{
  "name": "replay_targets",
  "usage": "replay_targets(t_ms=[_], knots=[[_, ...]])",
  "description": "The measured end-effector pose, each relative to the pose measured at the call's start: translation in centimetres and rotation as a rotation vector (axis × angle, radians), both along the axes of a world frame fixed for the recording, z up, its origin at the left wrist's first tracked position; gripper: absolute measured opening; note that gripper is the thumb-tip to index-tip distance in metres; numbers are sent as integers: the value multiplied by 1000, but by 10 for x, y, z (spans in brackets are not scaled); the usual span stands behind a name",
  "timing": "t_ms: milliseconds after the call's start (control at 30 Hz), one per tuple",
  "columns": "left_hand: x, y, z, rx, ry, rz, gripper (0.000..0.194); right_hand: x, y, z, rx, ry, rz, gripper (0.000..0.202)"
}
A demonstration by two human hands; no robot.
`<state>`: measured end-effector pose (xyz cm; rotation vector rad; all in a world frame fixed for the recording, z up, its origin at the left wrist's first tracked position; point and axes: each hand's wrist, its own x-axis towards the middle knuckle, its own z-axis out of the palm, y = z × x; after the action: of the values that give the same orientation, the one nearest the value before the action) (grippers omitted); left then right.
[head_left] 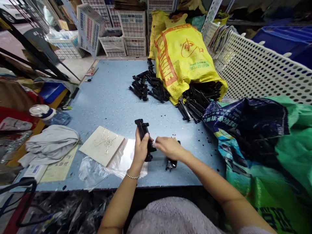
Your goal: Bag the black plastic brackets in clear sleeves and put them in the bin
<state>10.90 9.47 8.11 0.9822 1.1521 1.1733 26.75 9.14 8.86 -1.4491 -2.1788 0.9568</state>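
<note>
My left hand [141, 146] is wrapped round a long black plastic part [143, 130], held upright above the blue table. Close to that part's right side is my right hand [170, 148], its fingers bent together; whatever they pinch is too small to make out. Another black part [171, 164] lies on the table under my right hand, partly hidden by it. Left of my hands, a pale square board [97, 143] carries a scatter of tiny thin metal pieces [107, 140].
A yellow woven sack [187, 55] spills black parts [146, 86] across the back of the blue table [109, 87]. Green and dark-blue sacks [251, 120] drape over the right side. At left are a grey cloth [51, 143], a water bottle [51, 113] and a clear plastic bag [92, 170].
</note>
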Motion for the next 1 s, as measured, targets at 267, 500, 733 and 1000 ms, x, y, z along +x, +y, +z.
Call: replay_targets(t_ms=[267,500,733,1000], knots=[[5,-8,-44,-27,626,-117,46,13,59,-9,-121,-227,-74,48],[32,-40,-68,21,698,-219,52,34,221,29,-19,-181,-668,49],[6,33,-51,-106,-45,-138,61,37,123,4,-249,222,-442,40],[25,24,6,-52,-441,-55,50,27,-12,-16,-722,675,-26,46]])
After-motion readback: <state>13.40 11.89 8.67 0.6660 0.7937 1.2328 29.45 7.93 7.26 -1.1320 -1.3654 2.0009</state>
